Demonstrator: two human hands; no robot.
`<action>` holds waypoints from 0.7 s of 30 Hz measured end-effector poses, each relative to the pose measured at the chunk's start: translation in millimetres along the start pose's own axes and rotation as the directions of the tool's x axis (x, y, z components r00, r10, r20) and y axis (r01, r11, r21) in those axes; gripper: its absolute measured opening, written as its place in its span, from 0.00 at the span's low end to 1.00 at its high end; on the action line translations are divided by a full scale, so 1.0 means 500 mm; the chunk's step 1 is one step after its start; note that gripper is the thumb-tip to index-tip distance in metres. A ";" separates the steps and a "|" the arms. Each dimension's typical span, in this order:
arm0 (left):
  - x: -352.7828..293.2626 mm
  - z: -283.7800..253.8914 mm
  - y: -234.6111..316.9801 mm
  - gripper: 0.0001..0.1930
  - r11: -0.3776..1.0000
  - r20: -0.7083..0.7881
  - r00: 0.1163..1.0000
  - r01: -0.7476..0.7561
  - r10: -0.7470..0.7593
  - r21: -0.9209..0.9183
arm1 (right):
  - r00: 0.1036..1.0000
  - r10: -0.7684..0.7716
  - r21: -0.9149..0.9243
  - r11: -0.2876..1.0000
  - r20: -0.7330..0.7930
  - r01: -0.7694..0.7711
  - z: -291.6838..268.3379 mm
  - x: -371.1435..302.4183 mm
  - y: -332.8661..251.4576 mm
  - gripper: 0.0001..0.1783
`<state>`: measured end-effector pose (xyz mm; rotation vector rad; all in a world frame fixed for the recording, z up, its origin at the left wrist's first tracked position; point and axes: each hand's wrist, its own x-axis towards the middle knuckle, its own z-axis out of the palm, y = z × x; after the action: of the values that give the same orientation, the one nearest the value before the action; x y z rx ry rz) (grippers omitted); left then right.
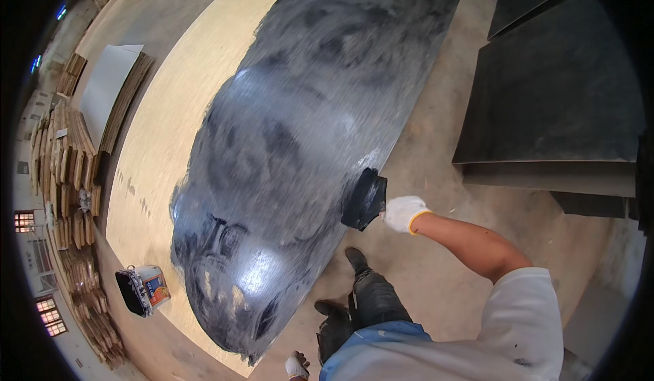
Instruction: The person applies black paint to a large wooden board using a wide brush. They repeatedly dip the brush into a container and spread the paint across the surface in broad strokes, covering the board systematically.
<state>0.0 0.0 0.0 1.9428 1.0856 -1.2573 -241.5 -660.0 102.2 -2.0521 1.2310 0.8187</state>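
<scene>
- The gloved fingers of the right hand are wrapped around a black paint brush, which is pressed at the near edge of the black-painted patch.
- The left hand is seen low at the frame's edge (whether its fingers are spread cannot be told).
- A rectangular paint can, orange-labelled with a black-smeared top, is set on the bare part of the plywood sheet; its contents are hidden.
- Dark painted boards are stacked to the right, veneer piles to the left.
</scene>
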 end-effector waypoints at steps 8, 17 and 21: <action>-0.028 0.038 0.000 0.07 0.998 -0.107 0.992 -0.060 0.062 0.022 | 1.000 -0.009 -0.074 0.997 0.007 0.010 -0.024 0.000 0.018 0.26; 0.012 0.030 -0.008 0.08 0.989 -0.144 0.979 -0.149 0.147 0.000 | 0.970 0.218 0.256 0.949 -0.111 -0.184 -0.363 0.217 0.265 0.29; -0.013 0.030 -0.026 0.09 0.985 -0.148 0.978 -0.161 0.149 -0.068 | 0.980 0.199 0.018 0.980 -0.025 -0.199 -0.386 0.228 0.273 0.30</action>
<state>-19.5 -7.5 -0.2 2.0381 1.0145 -0.9900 -283.8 -918.7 112.6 -1.9549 1.4707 0.8725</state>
